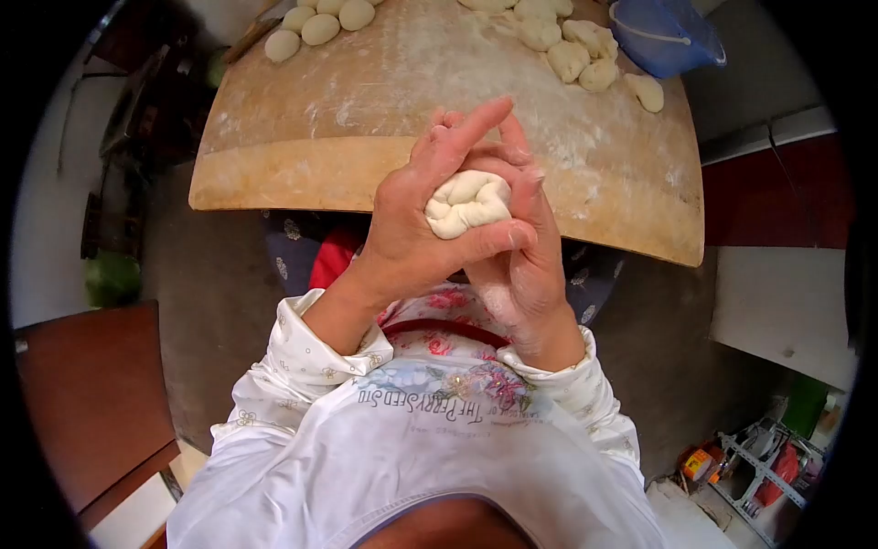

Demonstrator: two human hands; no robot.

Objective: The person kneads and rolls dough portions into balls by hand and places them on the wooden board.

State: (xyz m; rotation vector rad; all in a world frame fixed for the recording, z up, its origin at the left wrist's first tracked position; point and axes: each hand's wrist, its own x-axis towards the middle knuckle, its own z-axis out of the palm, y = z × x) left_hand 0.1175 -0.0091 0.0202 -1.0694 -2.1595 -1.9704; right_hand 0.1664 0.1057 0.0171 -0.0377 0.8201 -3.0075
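Observation:
A folded piece of white dough (467, 203) is cupped between my two hands, above the near edge of the floured wooden board (366, 101). My left hand (430, 197) and my right hand (532, 229) are the two hands around it, the fingers of both curled about the dough and crossing at the top. One thumb lies along the dough's lower edge. The dough's upper face shows creases and a pinched fold. Flour whitens the fingers and one palm.
Smooth round dough balls (320, 27) sit at the board's far left beside a wooden stick (249, 40). Rougher dough lumps (569, 60) lie at the far right, next to a blue plastic basin (666, 37). A metal rack (764, 471) stands low at the right.

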